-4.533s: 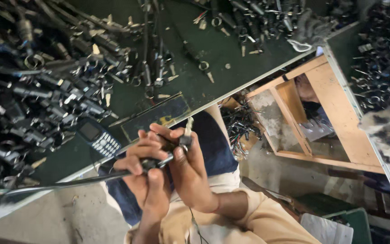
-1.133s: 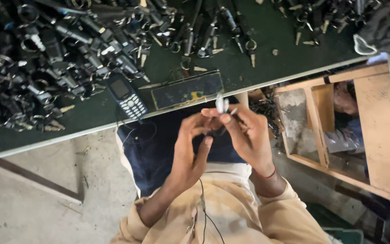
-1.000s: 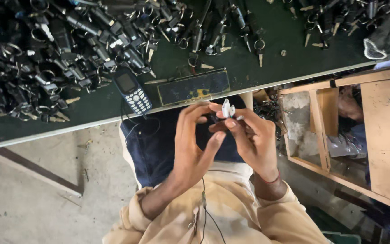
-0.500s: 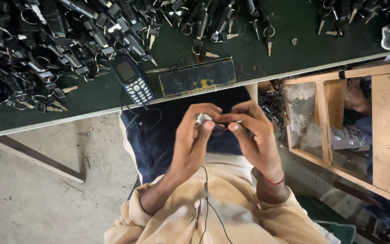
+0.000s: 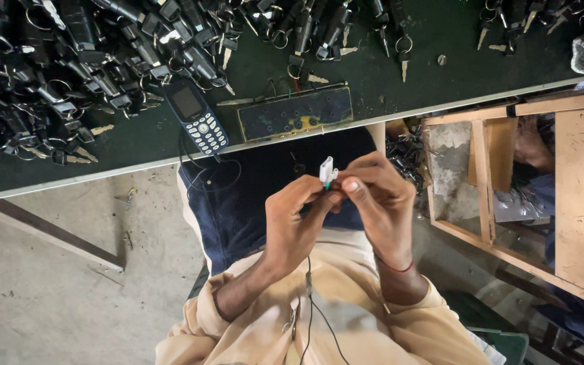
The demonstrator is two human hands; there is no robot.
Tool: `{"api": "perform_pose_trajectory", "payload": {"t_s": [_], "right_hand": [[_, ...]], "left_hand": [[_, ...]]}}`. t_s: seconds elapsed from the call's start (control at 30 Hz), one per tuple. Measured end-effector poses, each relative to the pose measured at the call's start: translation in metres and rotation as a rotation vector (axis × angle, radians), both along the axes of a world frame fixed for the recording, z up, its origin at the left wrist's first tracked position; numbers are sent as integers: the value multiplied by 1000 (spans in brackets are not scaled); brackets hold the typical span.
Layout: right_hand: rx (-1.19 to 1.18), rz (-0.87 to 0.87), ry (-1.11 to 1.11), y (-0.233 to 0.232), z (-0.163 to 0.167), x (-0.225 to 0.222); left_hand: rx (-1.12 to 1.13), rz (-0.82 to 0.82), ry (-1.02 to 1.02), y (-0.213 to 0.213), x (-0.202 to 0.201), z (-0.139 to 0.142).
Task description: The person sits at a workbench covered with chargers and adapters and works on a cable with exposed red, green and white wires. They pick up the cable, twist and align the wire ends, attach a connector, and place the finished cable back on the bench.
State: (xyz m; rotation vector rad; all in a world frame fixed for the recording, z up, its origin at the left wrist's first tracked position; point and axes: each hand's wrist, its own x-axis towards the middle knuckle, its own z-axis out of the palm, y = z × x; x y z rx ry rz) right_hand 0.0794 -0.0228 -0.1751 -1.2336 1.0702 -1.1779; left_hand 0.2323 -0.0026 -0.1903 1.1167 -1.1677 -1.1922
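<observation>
Both hands meet in the middle of the frame, just below the table edge, over the person's dark-trousered lap. The left hand (image 5: pixel 295 226) and right hand (image 5: pixel 380 203) pinch the same small white connector (image 5: pixel 326 169) between fingertips, its end poking up above the knuckles; something green shows at its base, too small to make out. Holding it close over the lap, I judge, keeps a tiny part steady and catches it if it slips. A thin black cord (image 5: pixel 309 297) hangs down over the beige shirt. Across the top of the frame the green table (image 5: pixel 441 94) carries a heap of black key-and-lock parts (image 5: pixel 69 61), with a blue keypad phone (image 5: pixel 196 116) and a dark flat board (image 5: pixel 295 113) near its front edge, within easy reach.
</observation>
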Motion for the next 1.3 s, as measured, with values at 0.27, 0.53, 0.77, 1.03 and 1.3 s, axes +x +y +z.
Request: {"api": "perform_pose_trajectory", "payload": {"t_s": [0.27,0.53,0.77,1.03,1.3], "right_hand": [[7,119,95,-2,-4,2],[6,138,-49,-8,-4,-2],[34,76,-95,-8,-3,5],[89,3,-72,-10,-6,17],[110,-111,-52,1,-14,38]], "left_hand": [[-15,76,1,2,7,0],[48,-32,11,3,15,2],[123,16,259,3,14,-5],[17,76,156,2,12,-9],[37,130,224,1,7,-22]]}}
